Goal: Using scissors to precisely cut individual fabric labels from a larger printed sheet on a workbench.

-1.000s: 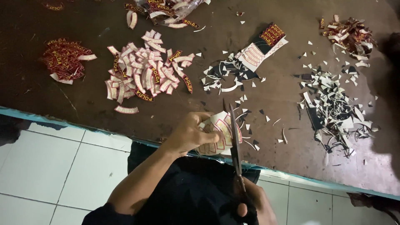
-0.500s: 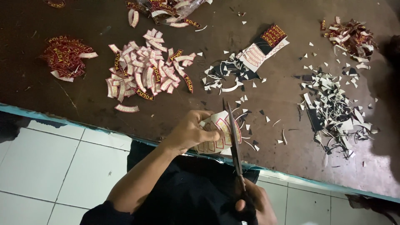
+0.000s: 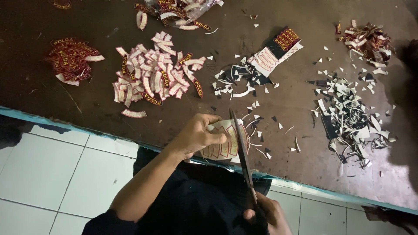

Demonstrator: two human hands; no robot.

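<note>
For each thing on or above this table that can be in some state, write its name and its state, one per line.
Left hand: gripping the patch sheet.
Right hand: closed on the scissors' handles.
Scissors: blades over the sheet; open or shut unclear.
Patch sheet: partly cut, held above the table edge.
Cut patches: loose, heaped.
Offcuts: scattered.

The table (image 3: 87, 113) is dark brown with a pale blue front edge. At upper left lies a heap of dark red patches (image 3: 69, 58) with yellow lettering. Centre left, the curved strips (image 3: 152, 78) show mostly white backs, a few turned up red and yellow. The sheet (image 3: 224, 141) at lower centre is white with red arched outlines. The offcuts (image 3: 348, 113) at right are black and white. The floor tiles (image 3: 48, 169) are white; the person's clothing (image 3: 196, 200) looks black, perhaps only shadowed.
</note>
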